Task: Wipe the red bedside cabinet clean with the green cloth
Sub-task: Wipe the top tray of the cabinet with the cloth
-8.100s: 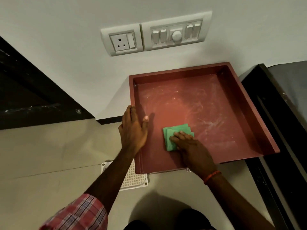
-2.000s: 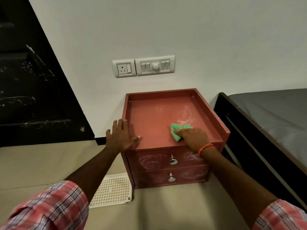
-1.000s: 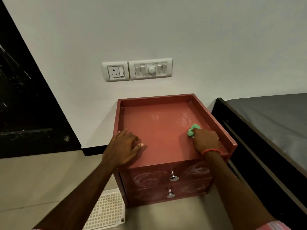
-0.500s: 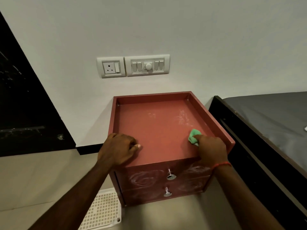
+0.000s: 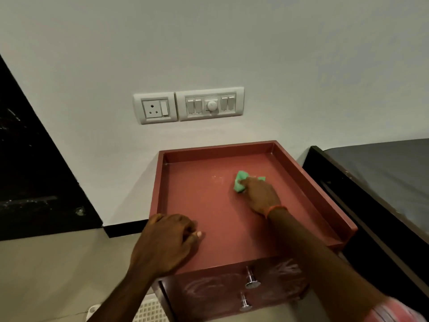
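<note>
The red bedside cabinet point(image 5: 216, 205) stands against the white wall, with a raised rim on three sides of its top. My right hand point(image 5: 260, 194) presses the bunched green cloth point(image 5: 240, 184) onto the top, right of centre and toward the back. My left hand point(image 5: 167, 242) rests at the front left corner of the top, fingers curled, holding nothing. A faint pale smudge point(image 5: 217, 178) lies just left of the cloth. White smear marks cover the two drawer fronts point(image 5: 209, 289), each with a chrome knob.
A dark bed frame with a grey mattress point(image 5: 383, 182) stands close on the right. A socket and switch panel point(image 5: 188, 105) sits on the wall above. A white perforated tray point(image 5: 148, 312) lies on the floor at the cabinet's left foot. A black panel point(image 5: 34, 170) fills the left.
My right hand has slid the cloth from the front right of the top toward the back and centre. The white streaks there look mostly gone. My left hand stays at the front left corner.
</note>
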Tool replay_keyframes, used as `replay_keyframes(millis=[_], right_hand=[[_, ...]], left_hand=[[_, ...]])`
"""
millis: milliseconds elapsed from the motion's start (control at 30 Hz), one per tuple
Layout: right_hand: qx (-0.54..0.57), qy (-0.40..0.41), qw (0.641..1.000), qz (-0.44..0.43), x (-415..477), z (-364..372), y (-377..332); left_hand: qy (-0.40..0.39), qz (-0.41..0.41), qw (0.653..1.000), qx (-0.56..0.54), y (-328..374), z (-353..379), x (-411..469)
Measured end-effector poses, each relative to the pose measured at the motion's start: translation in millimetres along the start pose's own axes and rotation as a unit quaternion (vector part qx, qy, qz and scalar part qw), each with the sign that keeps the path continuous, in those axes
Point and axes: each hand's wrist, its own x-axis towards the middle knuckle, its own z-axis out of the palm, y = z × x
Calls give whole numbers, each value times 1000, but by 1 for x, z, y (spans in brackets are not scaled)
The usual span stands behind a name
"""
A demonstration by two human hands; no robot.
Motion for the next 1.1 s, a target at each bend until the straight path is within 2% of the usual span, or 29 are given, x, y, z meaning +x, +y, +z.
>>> replay_keyframes(millis=[67,133,200,300,433,533,667,767,833,900,1000,1100], right_hand=[[-15,-28,998,-56,-48,-1,-8],[-11,-3,997,-82,-89,-8,5],[-23,12,999,-38,-98,-22,24],[-76,0,995,60,-50,-36,39],[12,41,993,109,28,-14,12],[37,7,998,48,54,21,-59],[31,-54,992,-108,34,42,-137],[57,-86,974,-201,-12,34,-130],[88,-59,967,-231,-34,26,-92],[47,-47,983,-173,-30,8,-41],[10,1,1000,19,20,-5,23],[39,20,993,110,82,9,15]], left_hand=[[-1,-1,1000,-4,-1,1,0],[2,0,1000,-3,-1,2,0],[1,2,1000,3,0,2,-1],[3,2,1000,5,3,-3,-3],[0,0,1000,0,7,-7,-3],[9,8,1000,4,7,-9,-4],[10,25,1000,15,7,-9,-3],[2,28,999,16,5,-8,-3],[13,25,1000,-1,6,-8,-4],[21,20,999,-15,8,-11,-4],[16,16,1000,-9,11,-12,-5],[14,11,1000,-6,12,-13,-4]])
